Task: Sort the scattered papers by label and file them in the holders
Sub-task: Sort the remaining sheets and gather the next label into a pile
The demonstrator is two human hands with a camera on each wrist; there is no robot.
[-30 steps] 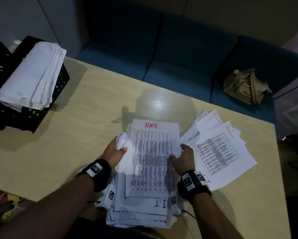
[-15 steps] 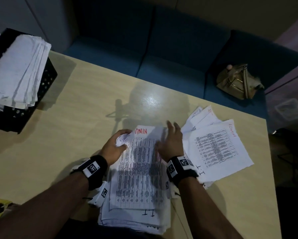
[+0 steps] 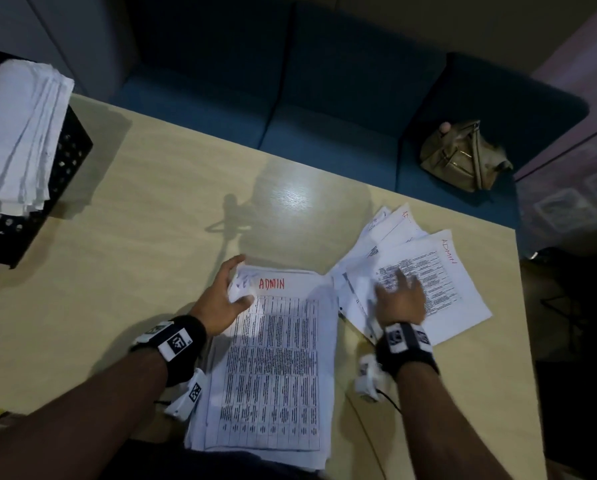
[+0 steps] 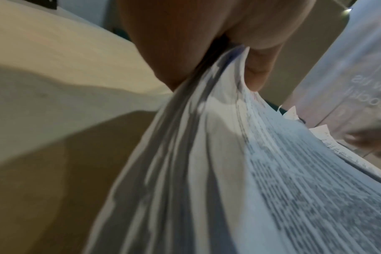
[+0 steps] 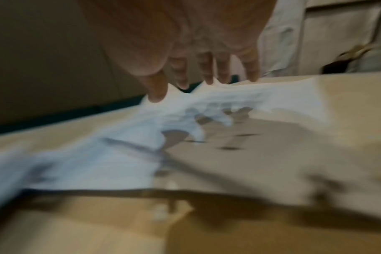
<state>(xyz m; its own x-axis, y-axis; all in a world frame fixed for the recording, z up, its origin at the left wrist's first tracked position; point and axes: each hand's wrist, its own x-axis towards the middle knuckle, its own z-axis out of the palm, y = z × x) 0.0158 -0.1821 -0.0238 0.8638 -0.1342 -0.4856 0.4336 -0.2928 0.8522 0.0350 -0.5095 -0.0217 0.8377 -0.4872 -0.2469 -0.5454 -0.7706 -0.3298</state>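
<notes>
Your left hand (image 3: 223, 299) pinches the far-left corner of the thick stack of white printed sheets topped by a page marked ADMIN in red (image 3: 273, 368), thumb on top and fingers curled under the bent edge; the left wrist view shows that corner bowed up between thumb and fingers. Your right hand (image 3: 399, 299) lies flat with its fingers spread, pressing on the loose fan of white printed sheets (image 3: 439, 271) just right of the stack, whose top page also carries ADMIN in red along its far-right edge. The stack's long axis runs from you straight away across the pale wooden table (image 3: 151, 237), its near end hanging over the table's edge; the fan is turned clockwise from it and touches or just overlaps its right side. The black perforated plastic paper holder (image 3: 65, 161), already loaded with white sheets, stands well apart at the far left, so your left hand is nearer it. Filing there would likely mean a leftward carry, probably led by your left hand.
</notes>
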